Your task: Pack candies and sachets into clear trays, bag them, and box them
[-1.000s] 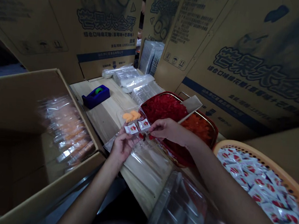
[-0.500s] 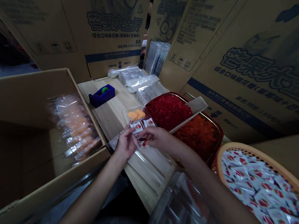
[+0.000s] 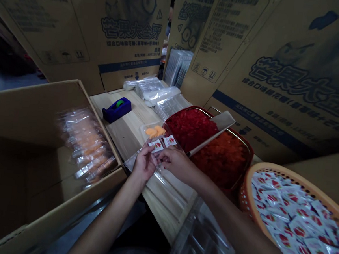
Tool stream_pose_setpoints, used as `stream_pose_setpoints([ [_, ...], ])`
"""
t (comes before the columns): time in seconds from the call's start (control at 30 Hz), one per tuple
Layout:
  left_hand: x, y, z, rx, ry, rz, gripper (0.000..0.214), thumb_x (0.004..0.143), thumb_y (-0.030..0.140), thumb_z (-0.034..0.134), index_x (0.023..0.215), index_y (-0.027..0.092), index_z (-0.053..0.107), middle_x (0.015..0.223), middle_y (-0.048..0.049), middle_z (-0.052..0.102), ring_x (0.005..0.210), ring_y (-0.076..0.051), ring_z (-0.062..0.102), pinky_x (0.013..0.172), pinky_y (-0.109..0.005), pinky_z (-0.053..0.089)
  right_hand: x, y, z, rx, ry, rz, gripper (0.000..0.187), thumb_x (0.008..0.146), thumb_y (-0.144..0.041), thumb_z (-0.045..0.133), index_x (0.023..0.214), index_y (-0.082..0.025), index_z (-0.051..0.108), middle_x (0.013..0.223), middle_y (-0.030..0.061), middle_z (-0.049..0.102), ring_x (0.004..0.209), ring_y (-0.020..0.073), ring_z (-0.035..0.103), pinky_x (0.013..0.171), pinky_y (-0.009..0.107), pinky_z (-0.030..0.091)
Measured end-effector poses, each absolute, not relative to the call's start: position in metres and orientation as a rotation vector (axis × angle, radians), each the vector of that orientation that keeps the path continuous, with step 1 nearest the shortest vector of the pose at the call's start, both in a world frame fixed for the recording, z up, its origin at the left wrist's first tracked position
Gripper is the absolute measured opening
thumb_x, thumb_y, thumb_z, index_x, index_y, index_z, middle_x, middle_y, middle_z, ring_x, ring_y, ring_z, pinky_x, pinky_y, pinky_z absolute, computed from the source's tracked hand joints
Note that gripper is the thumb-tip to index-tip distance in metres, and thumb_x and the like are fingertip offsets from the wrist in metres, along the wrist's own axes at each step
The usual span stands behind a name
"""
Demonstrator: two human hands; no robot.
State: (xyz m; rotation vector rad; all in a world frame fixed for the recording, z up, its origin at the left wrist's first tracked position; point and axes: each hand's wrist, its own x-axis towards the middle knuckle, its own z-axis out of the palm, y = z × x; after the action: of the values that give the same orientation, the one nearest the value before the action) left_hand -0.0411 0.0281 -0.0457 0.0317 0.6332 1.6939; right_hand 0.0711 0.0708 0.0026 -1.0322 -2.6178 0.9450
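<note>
The left hand and the right hand come together at the middle of the view, close but not clasped. Their fingers work just below two small white-and-red sachets, and the left hand's fingers touch the nearer one. I cannot tell whether either hand is gripping it. The sachets lie at the edge of a shallow clear plastic tray holding flat orange pieces. Under the hands lies a clear plastic sheet on a pale wooden tabletop.

At 1 o'clock from the hands sits a red-rimmed rectangular bin of red pieces and orange-red pieces, with a flat wooden paddle resting across it. At 4 o'clock, a round orange plastic basket is heaped with more white-and-red sachets. A blue tape dispenser stands at 11 o'clock, and stacked clear plastic trays lie at 12 o'clock. At 9 o'clock, an open cardboard box holds clear packs of orange pieces. Printed brown cardboard cartons stand behind everything.
</note>
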Motion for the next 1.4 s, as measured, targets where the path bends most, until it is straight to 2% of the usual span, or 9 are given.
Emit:
stream_pose_setpoints([
  [0.13,-0.040,0.029,-0.039,0.047,0.636,1.696,0.047,0.069,0.008,0.049,0.114,0.022,0.053,0.076,-0.0009,0.065,0.061,-0.013,0.059,0.057,-0.023,0.047,0.069,0.065,0.006,-1.101,-2.666,0.756,0.009,0.077,-0.016,0.058,0.085,-0.015,0.062,0.091,0.0051,0.056,0.080,0.0144,0.054,0.070,0.024,0.039],
  [0.37,-0.041,0.029,-0.040,0.032,0.646,1.688,0.047,0.070,0.010,0.050,0.115,0.022,0.053,0.078,-0.0006,0.066,0.060,-0.011,0.059,0.061,-0.023,0.048,0.057,0.047,0.019,-1.278,-2.835,0.219,0.019,0.084,-0.011,0.043,0.089,-0.013,0.062,0.099,0.0141,0.057,0.092,0.0226,0.055,0.073,0.029,0.042],
  [0.53,-0.042,0.030,-0.043,0.024,0.640,1.671,0.047,0.072,0.010,0.050,0.117,0.023,0.051,0.077,-0.0006,0.066,0.056,-0.012,0.059,0.055,-0.023,0.048,0.060,0.059,0.010,-1.196,-2.678,0.490,0.014,0.081,-0.013,0.048,0.080,-0.016,0.062,0.092,0.0080,0.059,0.082,0.0165,0.057,0.070,0.025,0.042],
  [0.67,-0.045,0.030,-0.048,0.021,0.637,1.670,0.047,0.073,0.011,0.050,0.118,0.024,0.049,0.086,-0.0030,0.067,0.067,-0.017,0.064,0.060,-0.033,0.052,0.080,0.098,0.016,-1.227,-2.358,0.757,0.008,0.075,-0.012,0.053,0.078,-0.017,0.060,0.078,0.0020,0.060,0.071,0.0126,0.056,0.066,0.022,0.041],
  [0.8,-0.047,0.030,-0.051,0.001,0.651,1.682,0.046,0.073,0.010,0.051,0.117,0.024,0.050,0.087,-0.0032,0.067,0.070,-0.018,0.064,0.061,-0.034,0.053,0.103,0.130,0.028,-1.348,-2.248,0.525,0.026,0.073,-0.008,0.052,0.097,-0.017,0.059,0.079,0.0018,0.060,0.070,0.0136,0.055,0.067,0.024,0.040],
  [1.0,-0.047,0.032,-0.051,0.017,0.680,1.667,0.045,0.073,0.010,0.049,0.116,0.024,0.050,0.087,-0.0035,0.066,0.067,-0.017,0.063,0.061,-0.036,0.053,0.106,0.118,0.015,-1.020,-2.620,0.482,0.013,0.078,-0.012,0.056,0.079,-0.019,0.067,0.082,0.0033,0.057,0.083,0.0144,0.052,0.075,0.024,0.038],
  [1.13,-0.047,0.032,-0.052,0.041,0.668,1.668,0.044,0.073,0.011,0.050,0.115,0.023,0.050,0.088,-0.0039,0.066,0.066,-0.016,0.063,0.063,-0.036,0.053,0.093,0.102,0.008,-0.840,-2.731,0.535,0.026,0.078,-0.011,0.058,0.100,-0.022,0.066,0.089,0.0042,0.057,0.090,0.0163,0.049,0.076,0.025,0.037],
  [1.3,-0.047,0.031,-0.053,0.063,0.652,1.667,0.046,0.074,0.011,0.048,0.118,0.024,0.048,0.092,-0.0049,0.066,0.071,-0.018,0.064,0.064,-0.037,0.054,0.086,0.094,0.020,-1.051,-2.828,0.488,0.012,0.082,-0.016,0.056,0.086,-0.018,0.067,0.090,0.0058,0.060,0.087,0.0165,0.052,0.075,0.025,0.035],
  [1.4,-0.046,0.030,-0.053,0.063,0.650,1.671,0.046,0.075,0.010,0.048,0.118,0.024,0.048,0.095,-0.0050,0.066,0.074,-0.020,0.065,0.067,-0.040,0.054,0.085,0.091,0.023,-1.206,-2.843,0.333,0.013,0.084,-0.020,0.052,0.084,-0.015,0.064,0.088,0.0084,0.061,0.085,0.0188,0.053,0.073,0.027,0.035],
])
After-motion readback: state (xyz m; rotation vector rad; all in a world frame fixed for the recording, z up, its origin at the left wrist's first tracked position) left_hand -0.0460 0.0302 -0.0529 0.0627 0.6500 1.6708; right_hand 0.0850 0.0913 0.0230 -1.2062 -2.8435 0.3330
